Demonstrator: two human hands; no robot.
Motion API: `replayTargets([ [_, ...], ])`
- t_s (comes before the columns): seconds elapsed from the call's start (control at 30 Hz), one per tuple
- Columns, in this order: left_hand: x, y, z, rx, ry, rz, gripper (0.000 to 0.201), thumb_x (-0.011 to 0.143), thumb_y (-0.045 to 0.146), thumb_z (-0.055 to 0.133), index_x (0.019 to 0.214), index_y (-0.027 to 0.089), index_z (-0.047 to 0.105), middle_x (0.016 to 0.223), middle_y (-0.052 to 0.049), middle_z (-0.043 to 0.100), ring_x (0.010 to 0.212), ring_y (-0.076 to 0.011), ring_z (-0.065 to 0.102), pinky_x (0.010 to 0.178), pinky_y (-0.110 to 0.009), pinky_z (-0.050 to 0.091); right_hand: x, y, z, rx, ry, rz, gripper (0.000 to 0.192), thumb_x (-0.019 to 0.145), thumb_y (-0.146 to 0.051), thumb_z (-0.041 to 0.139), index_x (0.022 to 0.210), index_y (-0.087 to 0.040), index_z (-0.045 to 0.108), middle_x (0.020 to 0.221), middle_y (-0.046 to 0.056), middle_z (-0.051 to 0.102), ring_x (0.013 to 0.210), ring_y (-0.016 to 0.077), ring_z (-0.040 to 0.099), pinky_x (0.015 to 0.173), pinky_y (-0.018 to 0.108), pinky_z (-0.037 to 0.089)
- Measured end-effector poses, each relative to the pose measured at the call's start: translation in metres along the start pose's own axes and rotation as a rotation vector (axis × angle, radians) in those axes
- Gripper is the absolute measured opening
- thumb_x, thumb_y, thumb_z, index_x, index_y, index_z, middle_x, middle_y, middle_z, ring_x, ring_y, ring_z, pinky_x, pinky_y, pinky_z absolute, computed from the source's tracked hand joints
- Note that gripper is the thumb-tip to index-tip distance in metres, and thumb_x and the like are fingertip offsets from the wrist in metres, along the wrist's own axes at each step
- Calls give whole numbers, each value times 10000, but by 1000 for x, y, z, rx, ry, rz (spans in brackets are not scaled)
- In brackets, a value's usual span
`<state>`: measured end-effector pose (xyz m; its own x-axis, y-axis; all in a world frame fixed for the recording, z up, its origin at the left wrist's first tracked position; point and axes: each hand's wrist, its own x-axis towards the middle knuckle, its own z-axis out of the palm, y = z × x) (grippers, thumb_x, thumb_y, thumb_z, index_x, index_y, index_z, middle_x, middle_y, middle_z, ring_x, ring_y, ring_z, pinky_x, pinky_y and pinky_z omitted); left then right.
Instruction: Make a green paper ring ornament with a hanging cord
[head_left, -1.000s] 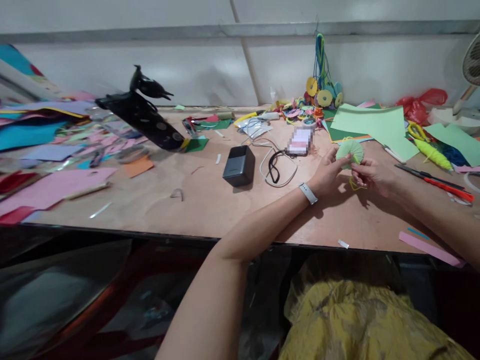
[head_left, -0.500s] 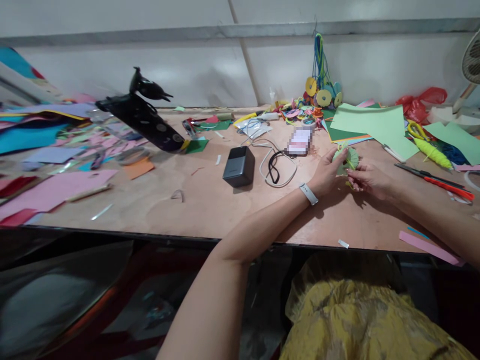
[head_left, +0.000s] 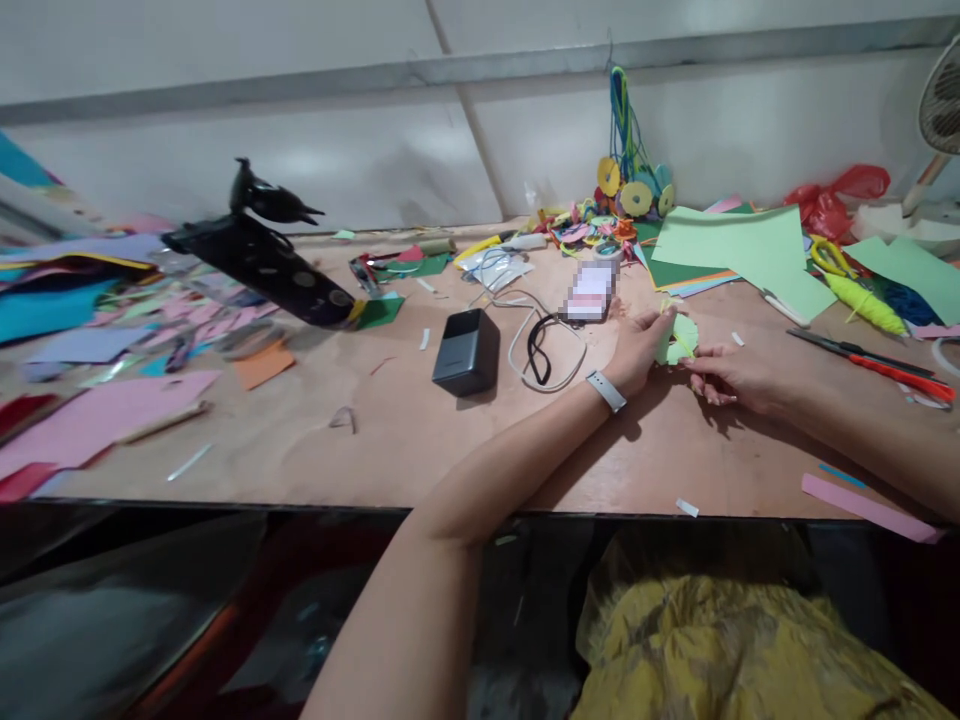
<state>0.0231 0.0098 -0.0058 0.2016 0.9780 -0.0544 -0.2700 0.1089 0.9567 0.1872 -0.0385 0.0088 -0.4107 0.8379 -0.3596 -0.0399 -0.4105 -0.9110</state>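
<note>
My left hand, with a white wristband, holds a small pleated light-green paper fan low over the wooden table. My right hand rests just right of it, its fingertips touching the fan's lower edge. A thin yellow-green string hangs at the fan. Both forearms lie across the table's front edge.
A dark power bank with a white cable and a phone lie left of my hands. Light-green sheets, red-handled scissors, yellow scissors, a glue gun, paper scraps and finished paper discs surround them.
My hands have lowered the green fan from above the table down to its surface. The fan now looks folded smaller. The view has shifted slightly left and down.
</note>
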Motion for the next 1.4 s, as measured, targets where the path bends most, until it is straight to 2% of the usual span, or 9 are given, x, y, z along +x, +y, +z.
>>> replayTargets([
  [0.1, 0, 3, -3, 68, 12, -21, 300, 896, 437, 800, 825, 155, 730, 672, -8, 691, 571, -98, 607, 538, -226, 466, -5, -2, 2, -12, -35, 41, 190, 905, -273, 788, 825, -164, 654, 600, -12, 657, 397, 54, 513, 320, 137, 312],
  [0.37, 6, 2, -6, 229, -48, -18, 337, 852, 492, 824, 846, 160, 763, 762, -38, 742, 627, -114, 636, 566, -236, 488, -36, -4, 16, -109, -176, 140, 130, 971, -290, 708, 941, -167, 680, 652, -20, 679, 385, 48, 516, 329, 148, 336],
  [0.47, 6, 4, -3, 295, -69, 8, 285, 847, 450, 832, 824, 172, 770, 741, -28, 728, 615, -104, 588, 548, -223, 449, -45, -5, 19, -188, -275, 170, 175, 978, -293, 699, 865, -169, 647, 637, -17, 674, 384, 48, 507, 347, 150, 365],
  [0.57, 4, 8, 0, 320, -65, 30, 202, 830, 365, 851, 810, 182, 767, 763, -28, 740, 637, -106, 597, 567, -218, 460, -49, -7, 17, -243, -315, 183, 207, 974, -308, 714, 837, -170, 643, 640, -13, 674, 372, 42, 469, 333, 155, 330],
  [0.83, 3, 9, -2, 334, -56, 54, 323, 813, 495, 866, 853, 183, 794, 744, -25, 733, 611, -109, 601, 543, -224, 465, -45, -1, 1, -256, -346, 127, 212, 994, -320, 710, 874, -164, 634, 666, -30, 660, 408, 42, 500, 351, 146, 348],
  [0.93, 5, 8, -3, 328, -92, 80, 376, 793, 543, 869, 869, 182, 796, 822, -47, 769, 667, -127, 641, 593, -238, 518, -47, 0, 2, -275, -353, 121, 196, 1027, -300, 665, 903, -151, 633, 658, -38, 642, 414, 40, 496, 347, 143, 323],
  [1.07, 7, 6, -4, 338, -125, 129, 312, 791, 493, 882, 882, 207, 797, 945, -62, 803, 787, -154, 700, 682, -252, 575, -52, -6, 8, -233, -340, 75, 228, 1061, -186, 576, 835, -154, 585, 615, -60, 584, 406, 28, 451, 371, 141, 337],
  [1.27, 7, 4, -5, 330, -62, 124, 284, 799, 461, 878, 848, 206, 766, 852, -39, 770, 695, -135, 670, 591, -241, 541, -48, -6, 10, -270, -300, 32, 211, 1051, -128, 554, 844, -154, 586, 616, -58, 597, 418, 46, 509, 387, 155, 379],
  [1.4, 5, 4, -3, 289, -86, 124, 311, 794, 470, 886, 850, 200, 741, 895, -57, 787, 761, -154, 722, 647, -253, 577, -47, -1, 10, -281, -281, -31, 172, 1039, -124, 556, 876, -159, 597, 635, -55, 604, 444, 64, 526, 410, 173, 430],
])
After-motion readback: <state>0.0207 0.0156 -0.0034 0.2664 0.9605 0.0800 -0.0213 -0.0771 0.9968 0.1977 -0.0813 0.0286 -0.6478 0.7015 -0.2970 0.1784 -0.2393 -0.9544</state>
